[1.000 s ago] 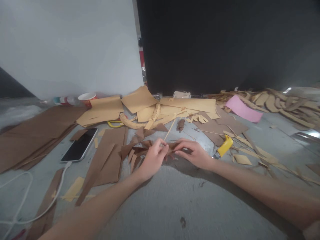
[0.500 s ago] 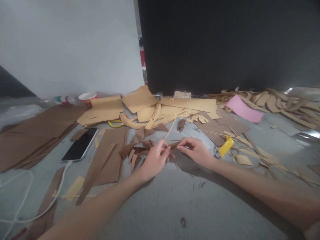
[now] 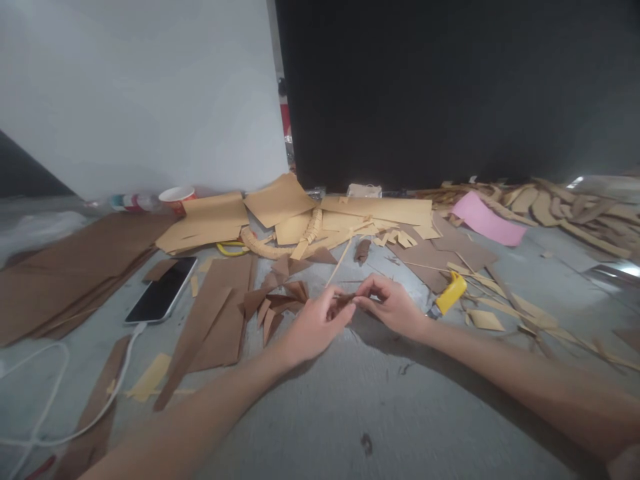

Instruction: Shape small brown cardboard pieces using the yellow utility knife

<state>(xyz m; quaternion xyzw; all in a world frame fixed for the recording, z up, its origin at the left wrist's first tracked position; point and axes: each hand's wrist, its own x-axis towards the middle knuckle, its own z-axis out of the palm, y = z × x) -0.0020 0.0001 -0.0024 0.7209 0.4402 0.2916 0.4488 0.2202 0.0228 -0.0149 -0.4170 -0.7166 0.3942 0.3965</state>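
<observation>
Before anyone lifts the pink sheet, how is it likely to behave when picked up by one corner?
The pink sheet will probably droop, since it already curves where it lies. It is likely light for its size, as its edges look thin. Being broad and open, it seems unlikely to roll if pushed.

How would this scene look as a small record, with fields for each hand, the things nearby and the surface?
Left hand: holding a small brown paper-like piece
Right hand: pinching the same piece
Beside left hand: loose, pointed brown paper-like scraps
Beyond hands: thin, pale, straight stick
Right side: bright yellow tool, exact kind unclear
Left side: black-screened smartphone with white cable attached
Back right: pink paper-like sheet
Surface: grey tabletop
</observation>
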